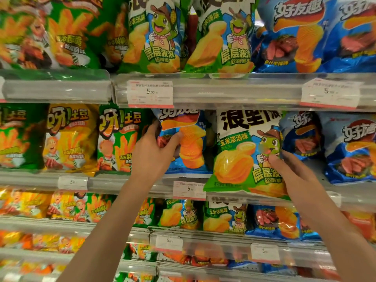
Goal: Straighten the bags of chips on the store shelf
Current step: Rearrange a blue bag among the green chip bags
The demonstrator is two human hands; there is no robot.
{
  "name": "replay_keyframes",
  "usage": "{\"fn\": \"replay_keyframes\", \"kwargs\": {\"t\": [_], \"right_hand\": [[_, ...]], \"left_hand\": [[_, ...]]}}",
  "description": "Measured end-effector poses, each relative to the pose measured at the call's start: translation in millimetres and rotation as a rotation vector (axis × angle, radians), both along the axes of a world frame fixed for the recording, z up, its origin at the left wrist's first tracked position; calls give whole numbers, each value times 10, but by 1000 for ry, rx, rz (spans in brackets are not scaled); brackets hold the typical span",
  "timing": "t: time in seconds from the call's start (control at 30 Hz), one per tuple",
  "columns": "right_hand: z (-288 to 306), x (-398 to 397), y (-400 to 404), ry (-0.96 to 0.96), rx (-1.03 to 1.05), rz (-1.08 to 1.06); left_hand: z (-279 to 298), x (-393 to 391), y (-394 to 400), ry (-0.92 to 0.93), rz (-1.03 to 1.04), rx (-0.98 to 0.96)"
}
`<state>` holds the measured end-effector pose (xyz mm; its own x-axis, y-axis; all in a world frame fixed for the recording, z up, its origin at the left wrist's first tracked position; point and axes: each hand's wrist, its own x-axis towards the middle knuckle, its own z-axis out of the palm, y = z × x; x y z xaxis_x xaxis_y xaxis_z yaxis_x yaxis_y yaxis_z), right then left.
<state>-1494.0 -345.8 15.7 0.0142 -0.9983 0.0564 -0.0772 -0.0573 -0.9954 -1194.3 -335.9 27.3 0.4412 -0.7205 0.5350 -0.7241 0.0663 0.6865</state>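
Note:
On the middle shelf (130, 183) a blue chip bag (189, 139) stands upright, and my left hand (151, 153) grips its left edge, thumb across the front. Right beside it a green-and-white chip bag with a cartoon turtle (242, 151) leans forward and tilts, its bottom edge hanging over the shelf's front rail. My right hand (293, 178) holds this bag at its lower right side, thumb pressed on the front. More blue bags (350, 149) stand to the right.
Green and yellow fries bags (71, 137) fill the middle shelf's left part. The upper shelf (234, 88) carries green and blue bags and white price tags (150, 94). Lower shelves hold smaller bags (223, 217) behind clear rails.

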Motion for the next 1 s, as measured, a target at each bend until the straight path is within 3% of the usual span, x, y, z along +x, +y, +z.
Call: {"fn": "replay_keyframes", "kwargs": {"t": [0.3,0.57,0.9,1.0], "right_hand": [[52,290,-61,201,-115,29],[-13,866,-118,322,-287,34],[-237,1632,-311,507,-458,-31],[-339,1726,-352,708,-590,-126]], "left_hand": [[-26,413,681,181,-173,71],[-58,668,1172,155,-283,59],[-195,977,1284,338,-214,-97],[-246,939,1237,392,-221,-114]]}}
